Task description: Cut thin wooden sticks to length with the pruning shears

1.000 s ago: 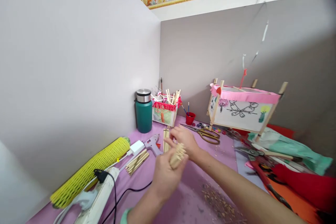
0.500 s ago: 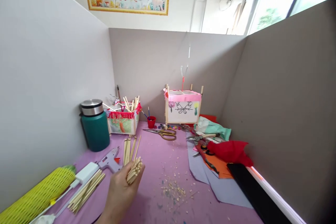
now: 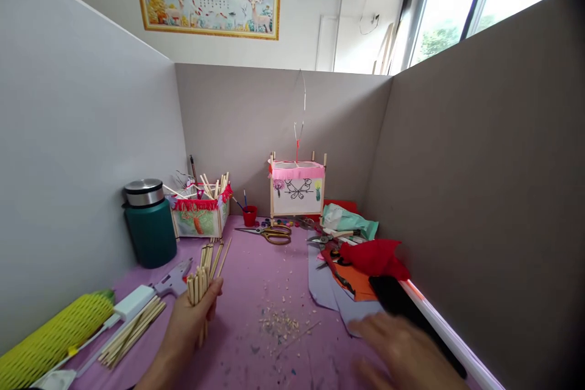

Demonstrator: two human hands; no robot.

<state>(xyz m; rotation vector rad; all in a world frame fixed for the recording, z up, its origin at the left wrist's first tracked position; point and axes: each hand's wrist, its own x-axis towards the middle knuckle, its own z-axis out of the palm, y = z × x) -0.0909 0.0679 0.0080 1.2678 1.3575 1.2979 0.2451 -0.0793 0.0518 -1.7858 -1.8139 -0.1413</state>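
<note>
My left hand (image 3: 194,317) is closed round a bundle of pale wooden sticks (image 3: 197,285), held upright with their ends above the fist. Just beyond it, more wooden sticks (image 3: 210,256) lie on the purple cloth. At the lower right my right hand (image 3: 397,347) is blurred by motion, with its fingers apart and nothing visible in them. It is over the cloth, near a black flat object (image 3: 411,317) and grey-blue sheets (image 3: 324,289). Wood chips (image 3: 281,323) lie scattered between my two hands.
At left are a green flask (image 3: 150,231), a glue gun (image 3: 172,280), a white power strip (image 3: 133,301), a yellow-green netted roll (image 3: 59,335) and loose sticks (image 3: 132,332). Scissors (image 3: 274,233) and a decorated paper lantern (image 3: 298,195) stand back. Grey panels (image 3: 274,109) enclose the table.
My left hand has moved a little left and tilted the stick bundle upright. My right hand has come into view at the lower right. The camera view has tilted up and shifted right.
</note>
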